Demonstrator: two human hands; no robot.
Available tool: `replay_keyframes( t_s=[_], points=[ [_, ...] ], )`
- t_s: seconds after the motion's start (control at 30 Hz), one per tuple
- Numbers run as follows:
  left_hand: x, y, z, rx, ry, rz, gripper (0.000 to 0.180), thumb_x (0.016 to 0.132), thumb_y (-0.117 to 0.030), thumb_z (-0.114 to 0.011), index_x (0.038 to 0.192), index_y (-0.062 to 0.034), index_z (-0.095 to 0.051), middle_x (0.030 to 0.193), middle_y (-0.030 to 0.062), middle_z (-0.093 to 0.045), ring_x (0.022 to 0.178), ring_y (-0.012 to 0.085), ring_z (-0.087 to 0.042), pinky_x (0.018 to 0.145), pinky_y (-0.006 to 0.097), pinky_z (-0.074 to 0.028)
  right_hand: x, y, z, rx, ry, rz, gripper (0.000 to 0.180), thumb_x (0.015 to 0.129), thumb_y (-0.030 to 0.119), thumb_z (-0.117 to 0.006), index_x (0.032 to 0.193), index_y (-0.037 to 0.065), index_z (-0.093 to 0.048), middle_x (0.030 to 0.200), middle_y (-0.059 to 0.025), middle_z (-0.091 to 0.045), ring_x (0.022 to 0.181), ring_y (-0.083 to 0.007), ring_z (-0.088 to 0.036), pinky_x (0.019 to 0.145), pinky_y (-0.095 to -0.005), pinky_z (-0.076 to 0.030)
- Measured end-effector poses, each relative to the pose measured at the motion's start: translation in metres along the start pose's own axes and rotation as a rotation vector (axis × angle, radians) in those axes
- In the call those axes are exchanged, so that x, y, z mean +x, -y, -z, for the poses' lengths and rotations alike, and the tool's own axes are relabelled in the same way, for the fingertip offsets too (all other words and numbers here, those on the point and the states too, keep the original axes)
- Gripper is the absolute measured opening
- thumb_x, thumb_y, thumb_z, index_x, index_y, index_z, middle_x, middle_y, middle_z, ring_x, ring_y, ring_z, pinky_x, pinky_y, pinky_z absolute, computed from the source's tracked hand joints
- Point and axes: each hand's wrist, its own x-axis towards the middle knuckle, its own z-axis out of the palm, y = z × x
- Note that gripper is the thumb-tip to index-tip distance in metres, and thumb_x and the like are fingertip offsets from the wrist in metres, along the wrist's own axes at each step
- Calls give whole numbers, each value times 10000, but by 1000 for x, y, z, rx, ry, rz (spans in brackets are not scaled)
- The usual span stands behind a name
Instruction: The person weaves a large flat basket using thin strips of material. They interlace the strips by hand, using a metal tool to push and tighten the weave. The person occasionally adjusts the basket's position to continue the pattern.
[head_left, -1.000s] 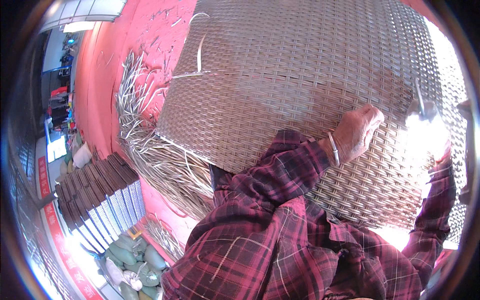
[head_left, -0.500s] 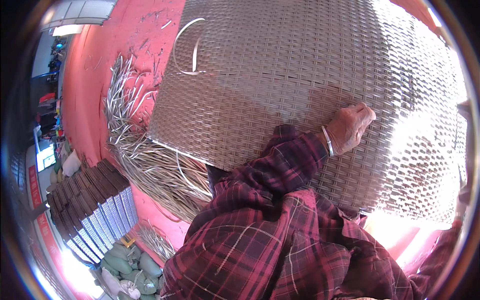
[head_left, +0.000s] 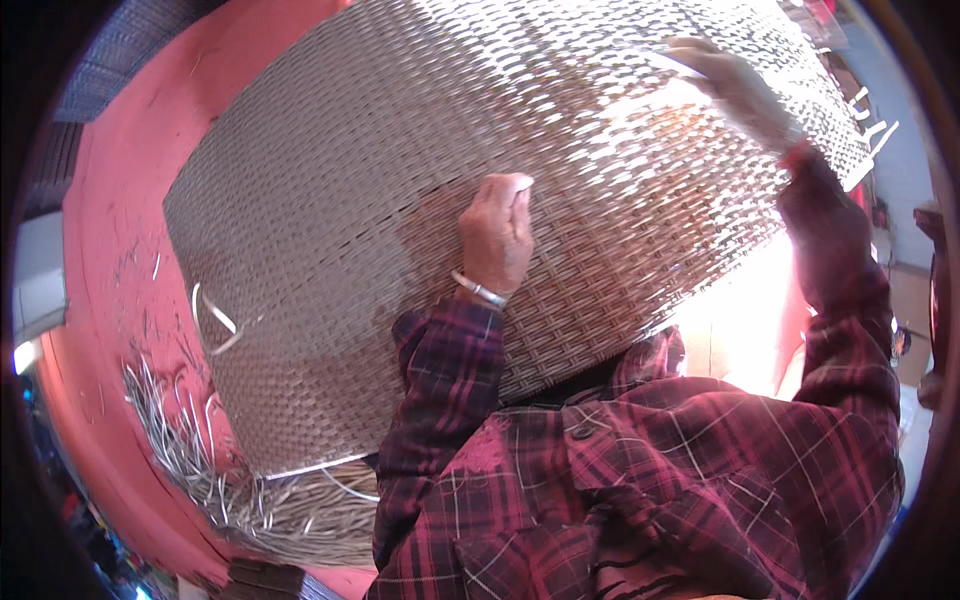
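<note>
A large brown woven panel of flat plastic strips lies before me, its right part bright with glare. My left hand, with a pale bangle at the wrist, rests closed on the middle of the weave. Whatever its fingers may pinch is hidden. Over the far right part of the panel is my right hand, smeared by motion. A thin pale streak shows beside its fingers, too blurred to name. One loose pale strip curls up from the panel's left side.
A bundle of long strips lies at the lower left on a red surface littered with scraps. Dark woven pieces stand at the upper left. Pale strip ends stick out past the panel's right edge.
The view has swung to the right, so the panel appears turned and shifted left. My right hand has come into sight over the panel. My left hand stays closed on the weave.
</note>
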Motion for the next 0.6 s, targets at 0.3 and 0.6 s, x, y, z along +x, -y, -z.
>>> replay_keyframes(
  t_s=[0.3, 0.6],
  points=[
    [1, 5, -2, 15, 1, -32, 94, 889, 21, -542, 950, -31, -589, 822, 80, -582, 553, 141, -570, 514, 270, -477, 18, 29, -63, -217, 377, -362, 394, 985, 422, -396, 1166, 143, -608, 960, -68, -658, 700, -179, -635, 634, -298, -517],
    [2, 4, -4, 20, -75, -83, 106, 843, 21, -592, 925, -45, -601, 792, 116, -596, 674, 268, -611, 581, 352, -472, 53, 108, -43, 1306, 347, 114, 152, 930, 172, -563, 1043, 70, -568, 946, -31, -551, 872, -128, -535, 770, -266, -468]
  ],
)
